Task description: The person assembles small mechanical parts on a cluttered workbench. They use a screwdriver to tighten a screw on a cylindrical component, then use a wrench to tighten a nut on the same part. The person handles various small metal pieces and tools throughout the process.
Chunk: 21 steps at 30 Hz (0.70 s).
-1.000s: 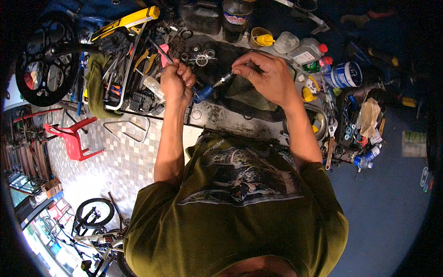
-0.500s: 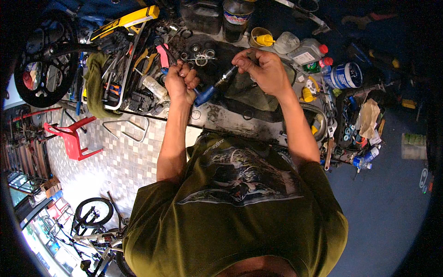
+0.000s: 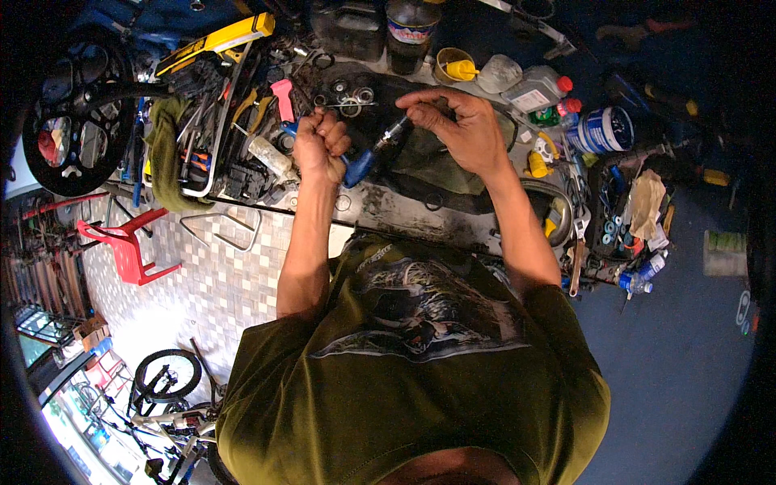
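My left hand (image 3: 320,144) is closed in a fist around the blue handle (image 3: 360,168) of a tool. Blue shows on both sides of the fist. A dark and silver shaft (image 3: 391,135) slants from the handle up towards my right hand (image 3: 462,128). At the shaft's tip, the right index finger is stretched out and the thumb lies just below it, a little apart. Whether the thumb touches the tip cannot be told. Beyond the tool, several metal rings (image 3: 350,107) lie on a dark mat (image 3: 404,89) beside a thin rod.
Pliers (image 3: 260,113), a pink piece (image 3: 283,99) and a green cloth (image 3: 167,153) crowd the bench's left. Bottles (image 3: 537,90), a white-and-blue tub (image 3: 605,131) and an adjustable wrench (image 3: 578,250) line the right. A red plastic chair (image 3: 133,242) stands on the tiled floor, bicycles (image 3: 167,376) behind.
My right index finger has straightened and moved away from the thumb at the shaft's tip. The left fist keeps its hold on the blue handle, almost in place.
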Each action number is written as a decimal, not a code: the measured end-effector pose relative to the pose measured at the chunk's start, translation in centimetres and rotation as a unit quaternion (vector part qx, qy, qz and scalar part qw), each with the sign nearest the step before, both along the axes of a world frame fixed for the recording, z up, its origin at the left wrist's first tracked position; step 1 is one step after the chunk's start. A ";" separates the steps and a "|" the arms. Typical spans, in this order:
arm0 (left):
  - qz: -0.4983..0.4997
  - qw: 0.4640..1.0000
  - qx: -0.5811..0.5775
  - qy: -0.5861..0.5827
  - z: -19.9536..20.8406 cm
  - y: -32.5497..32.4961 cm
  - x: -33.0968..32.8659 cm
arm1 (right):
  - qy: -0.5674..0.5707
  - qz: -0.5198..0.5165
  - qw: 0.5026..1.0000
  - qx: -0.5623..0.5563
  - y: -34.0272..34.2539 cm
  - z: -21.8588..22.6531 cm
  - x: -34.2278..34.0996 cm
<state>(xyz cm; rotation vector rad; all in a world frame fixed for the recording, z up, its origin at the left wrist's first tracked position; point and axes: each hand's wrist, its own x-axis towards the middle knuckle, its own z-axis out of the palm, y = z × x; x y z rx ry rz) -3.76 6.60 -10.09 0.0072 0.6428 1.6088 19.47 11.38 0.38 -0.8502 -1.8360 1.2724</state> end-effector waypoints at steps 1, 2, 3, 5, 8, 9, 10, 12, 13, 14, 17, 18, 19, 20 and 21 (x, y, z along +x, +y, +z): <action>-0.008 1.000 -0.004 -0.012 -0.4 0.1 0.1 | 0.011 0.007 1.000 0.013 0.0 -0.2 0.0; -0.015 1.000 -0.007 -0.025 -0.4 0.3 0.3 | 0.021 0.015 0.999 0.026 0.1 -0.3 -0.1; -0.036 0.999 0.013 -0.031 -0.4 0.5 0.5 | 0.035 0.021 0.999 0.004 -0.1 -0.4 -0.2; -0.036 0.999 0.009 -0.036 0.0 0.8 0.8 | 0.063 0.032 0.997 -0.040 -1.0 -0.7 -0.4; -0.035 0.997 0.021 -0.058 0.1 1.2 1.1 | 0.009 0.061 0.997 -0.038 -2.4 -3.0 -1.0; -0.037 0.996 0.036 -0.078 0.0 1.3 1.1 | 0.028 0.058 0.996 -0.053 -3.3 -3.4 -1.8; -0.039 0.993 0.050 -0.098 -0.1 1.4 1.1 | -0.025 0.032 0.998 -0.047 -4.2 -3.4 -2.1; -0.027 0.995 0.060 -0.073 0.2 1.4 1.6 | -0.026 -0.012 0.994 0.101 -5.1 -4.3 -3.3; -0.021 0.996 0.064 -0.060 0.3 1.5 1.7 | -0.057 -0.018 0.995 0.075 -5.3 -4.4 -3.4; -0.024 0.996 0.076 -0.050 -0.3 1.4 1.5 | -0.088 -0.023 0.995 0.050 -5.6 -4.2 -3.5; -0.033 0.998 0.042 0.014 -0.6 0.9 1.5 | -0.103 -0.051 0.993 0.032 -5.6 -4.0 -3.9; -0.037 0.998 -0.014 0.057 1.6 0.7 2.7 | -0.096 -0.067 0.992 0.036 -5.5 -4.0 -3.8; -0.037 0.992 -0.069 0.100 3.0 0.1 3.3 | -0.092 -0.066 0.992 0.053 -5.4 -4.0 -3.9; -0.047 0.989 -0.050 0.132 3.1 -0.6 3.2 | -0.088 -0.064 0.992 0.069 -5.2 -4.1 -3.9; -0.056 0.985 -0.031 0.163 3.0 -1.3 3.0 | -0.083 -0.063 0.991 0.086 -5.0 -4.2 -3.9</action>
